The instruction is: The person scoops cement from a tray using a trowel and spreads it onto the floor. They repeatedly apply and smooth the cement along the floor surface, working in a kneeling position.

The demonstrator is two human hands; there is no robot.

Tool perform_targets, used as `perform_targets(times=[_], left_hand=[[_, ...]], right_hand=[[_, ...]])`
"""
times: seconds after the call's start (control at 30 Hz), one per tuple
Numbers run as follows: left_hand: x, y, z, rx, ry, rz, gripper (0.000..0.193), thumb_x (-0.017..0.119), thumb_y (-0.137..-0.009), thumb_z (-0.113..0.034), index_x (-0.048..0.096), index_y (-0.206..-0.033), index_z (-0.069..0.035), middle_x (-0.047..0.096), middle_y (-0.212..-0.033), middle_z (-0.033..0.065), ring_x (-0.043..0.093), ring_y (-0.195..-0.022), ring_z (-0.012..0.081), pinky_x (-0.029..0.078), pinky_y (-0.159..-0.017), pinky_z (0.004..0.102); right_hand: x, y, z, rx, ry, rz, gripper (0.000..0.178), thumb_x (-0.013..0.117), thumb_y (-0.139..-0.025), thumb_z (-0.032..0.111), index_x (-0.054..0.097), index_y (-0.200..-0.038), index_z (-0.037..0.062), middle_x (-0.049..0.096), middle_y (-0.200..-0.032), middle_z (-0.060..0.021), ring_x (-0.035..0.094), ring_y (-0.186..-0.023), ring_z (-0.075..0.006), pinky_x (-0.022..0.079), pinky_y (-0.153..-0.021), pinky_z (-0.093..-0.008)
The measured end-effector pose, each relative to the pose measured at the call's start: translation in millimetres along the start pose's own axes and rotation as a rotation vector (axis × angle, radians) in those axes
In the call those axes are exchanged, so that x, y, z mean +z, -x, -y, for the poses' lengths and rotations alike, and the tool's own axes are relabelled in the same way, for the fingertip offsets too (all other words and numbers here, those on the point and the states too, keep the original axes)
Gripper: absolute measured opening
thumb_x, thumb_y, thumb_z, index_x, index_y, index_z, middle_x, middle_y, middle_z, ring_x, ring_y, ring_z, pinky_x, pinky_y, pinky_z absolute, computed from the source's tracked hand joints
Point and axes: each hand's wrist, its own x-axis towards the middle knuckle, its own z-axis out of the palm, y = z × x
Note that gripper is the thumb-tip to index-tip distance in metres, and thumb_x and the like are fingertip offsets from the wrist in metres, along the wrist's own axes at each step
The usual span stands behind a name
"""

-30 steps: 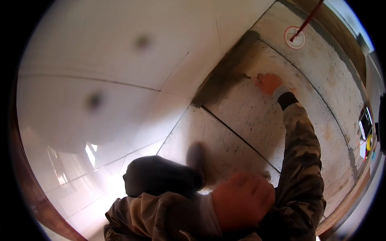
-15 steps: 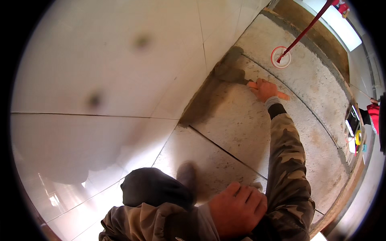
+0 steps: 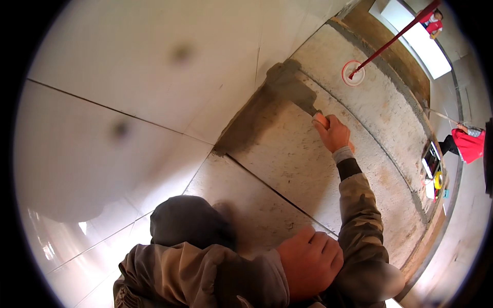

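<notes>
While the right hand (image 3: 335, 134) grips the trowel (image 3: 295, 92) closed, spreading grey mortar (image 3: 257, 120) beside the laid tiles (image 3: 128, 87), the left hand (image 3: 310, 262), fisted and empty, rests nearer the body for balance.

Bare concrete floor (image 3: 318, 169), rough and speckled, crossed by thin straight lines. Glossy pale tiles (image 3: 128, 92) cover its left part, with dark joints between them. A patch of wet grey mortar (image 3: 272, 102) lies along the tile edge. A white ring (image 3: 353, 73) sits on the concrete farther off.
</notes>
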Motion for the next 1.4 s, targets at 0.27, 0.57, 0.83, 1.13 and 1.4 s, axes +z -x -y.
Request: perform_targets(times=[0.27, 0.57, 0.83, 1.13, 1.4], left_hand=[[12, -5, 20, 0.022, -0.019, 0.075, 0.028, 0.063, -0.080, -0.019, 0.064, -0.102, -0.002, 0.065, -0.093, 0.0078, 0.064, -0.085, 0.0220, 0.049, -0.073, 0.0342], [15, 1, 44, -0.031, -0.031, 0.105, 0.027, 0.063, -0.081, -0.016, 0.064, -0.105, -0.005, 0.062, -0.089, 0.0069, 0.064, -0.081, 0.0218, 0.050, -0.073, 0.0348], [-13, -1, 54, 0.001, 0.012, 0.117, 0.032, 0.066, -0.083, -0.020, 0.064, -0.112, -0.005, 0.061, -0.089, 0.0076, 0.065, -0.081, 0.0225, 0.050, -0.073, 0.0332], [-21, 20, 84, -0.025, 0.014, 0.114, 0.039, 0.072, -0.081, -0.025, 0.064, -0.114, -0.005, 0.061, -0.089, 0.0082, 0.065, -0.082, 0.0252, 0.052, -0.075, 0.0358], [-30, 15, 73, -0.002, 0.035, 0.003, 0.033, 0.070, -0.081, -0.020, 0.065, -0.110, -0.006, 0.059, -0.087, 0.0070, 0.064, -0.078, 0.0230, 0.051, -0.074, 0.0328]], right_hand=[[82, 1, 13, 0.152, -0.498, -0.084, 0.045, 0.061, -0.097, 0.045, 0.059, -0.088, 0.0018, 0.061, -0.069, -0.0143, 0.058, -0.059, -0.0293, 0.047, -0.057, -0.0427], [86, -17, 121, 0.846, -1.396, 0.228, 0.044, 0.051, -0.102, 0.047, 0.054, -0.079, 0.0099, 0.051, -0.063, -0.0016, 0.047, -0.050, -0.0128, 0.039, -0.047, -0.0322], [131, -47, 115, 0.878, -1.574, 0.106, 0.031, 0.052, -0.102, 0.033, 0.055, -0.088, 0.0057, 0.052, -0.066, -0.0031, 0.048, -0.050, -0.0159, 0.042, -0.046, -0.0358], [163, -85, 131, 0.919, -1.600, 0.114, 0.029, 0.050, -0.102, 0.032, 0.053, -0.090, 0.0064, 0.049, -0.066, -0.0016, 0.046, -0.050, -0.0158, 0.044, -0.046, -0.0369], [157, -118, 101, 0.982, -1.802, 0.059, 0.036, 0.048, -0.104, 0.036, 0.055, -0.089, 0.0045, 0.051, -0.065, -0.0044, 0.048, -0.049, -0.0201, 0.046, -0.044, -0.0377]])
